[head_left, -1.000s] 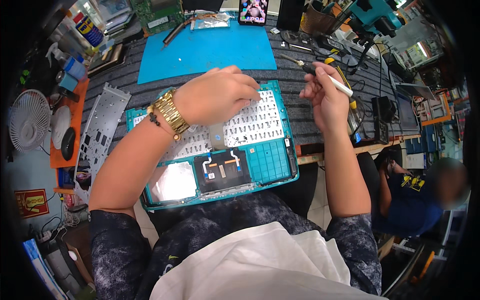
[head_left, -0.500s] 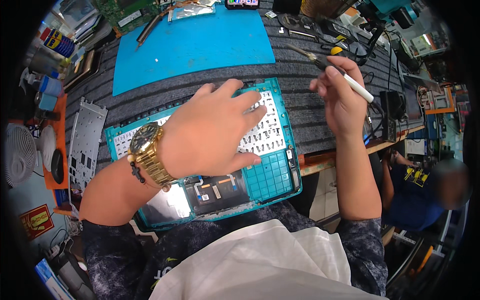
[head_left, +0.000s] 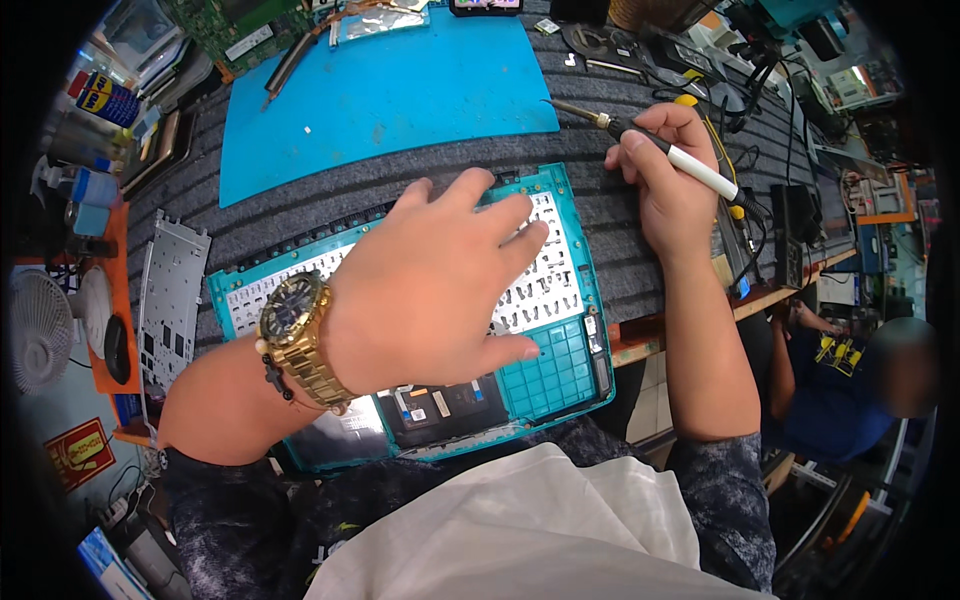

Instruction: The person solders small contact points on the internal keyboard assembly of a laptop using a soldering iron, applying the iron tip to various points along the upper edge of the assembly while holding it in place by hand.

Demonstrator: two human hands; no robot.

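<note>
A teal laptop top case (head_left: 548,370) lies with its inner side up, its front end at my lap and its back on the ridged dark grey mat. My left hand (head_left: 430,290) spreads open, palm down, over the silver keyboard backing plate (head_left: 552,285) and hides much of it. Below my wrist the black underside of the touchpad (head_left: 440,408) shows. Held pen-like in my right hand (head_left: 682,205) is a soldering iron (head_left: 700,170) with a white handle and black grip. Its thin metal tip points left, raised beyond the case's far right corner.
A blue work mat (head_left: 390,100) covers the far bench, with a second soldering iron (head_left: 288,75) and a green circuit board (head_left: 240,30) at its far left. A perforated metal plate (head_left: 172,290) lies left of the case. Another person (head_left: 830,390) sits at the right.
The soldering iron and my right hand have shifted slightly left in the picture. The laptop case and my left hand appear slightly lower, as does the bench, so the view has tilted a little.
</note>
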